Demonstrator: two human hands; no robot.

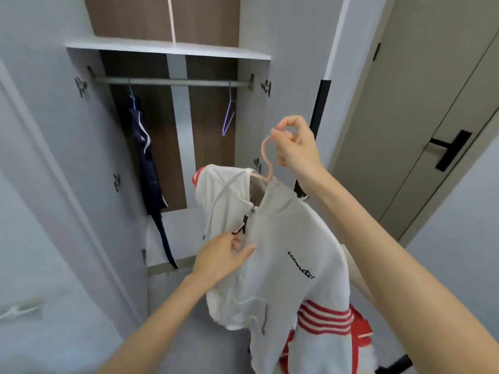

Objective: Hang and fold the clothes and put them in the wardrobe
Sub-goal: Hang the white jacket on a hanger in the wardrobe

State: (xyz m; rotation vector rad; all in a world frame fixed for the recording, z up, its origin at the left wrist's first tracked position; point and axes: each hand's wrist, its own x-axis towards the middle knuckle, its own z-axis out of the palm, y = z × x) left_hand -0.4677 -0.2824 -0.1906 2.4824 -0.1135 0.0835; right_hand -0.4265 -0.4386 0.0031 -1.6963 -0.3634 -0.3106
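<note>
Head view: 1 white hoodie hangs on a pink hanger, held in the air in front of the open wardrobe, below its rail and toward the rail's right end. The hanger is not on the rail.

Right hand: raised, fingers curled round the top of the pink hanger's hook, thumb and forefinger closed on it. The hoodie's collar sits directly beneath this hand, and the garment's whole weight hangs from the hook.

Left hand: at chest height on the hoodie, just left of the zip. Thumb and forefinger pinch the fabric of the front panel; the other fingers lie behind the cloth and their position cannot be told. The zip pull is just above these fingers.

Hoodie condition: hood drooping to the left of the collar, black lettering on the chest, red and white stripes on the sleeve at the lower right.

Wardrobe contents: 1 dark navy garment hangs near the left end of the rail; 1 bare purple hanger hangs near the right end.

Surroundings: a red garment lies behind the hoodie's striped sleeve. A closed door with a black handle stands right of the wardrobe.
</note>
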